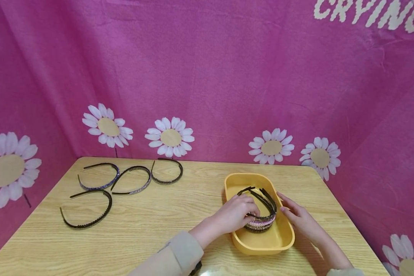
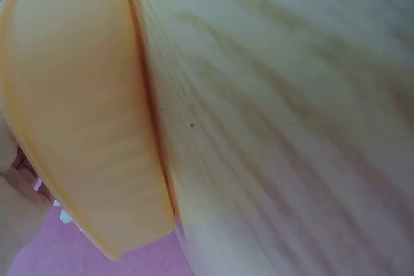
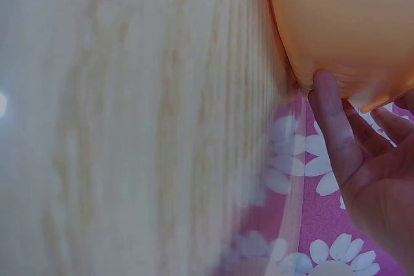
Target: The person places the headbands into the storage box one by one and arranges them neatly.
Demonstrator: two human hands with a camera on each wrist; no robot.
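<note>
A yellow plastic bin (image 1: pixel 262 251) holds several headbands (image 1: pixel 260 223), black ones and some with pink and gold sparkle, nested together. My left hand (image 1: pixel 240 211) reaches over the bin's left side, its curled fingers gripping at a headband in the bunch; the fingertips are partly hidden. Outside the right wall is my right hand (image 1: pixel 301 219), with fairly straight fingers touching the rim and side. In the right wrist view these fingers (image 3: pixel 336 121) lie against the bin's outer wall (image 3: pixel 352 24). The left wrist view shows mostly the bin's near outer wall (image 2: pixel 77 108).
On the left of the wooden table (image 1: pixel 158 230) lie a blue headband (image 1: pixel 116 175), one with silvery glitter (image 1: pixel 143 187), a black one at the back (image 1: pixel 167 182) and a black toothed one in front (image 1: pixel 86 226). A pink curtain (image 1: pixel 210 76) with daisies hangs behind.
</note>
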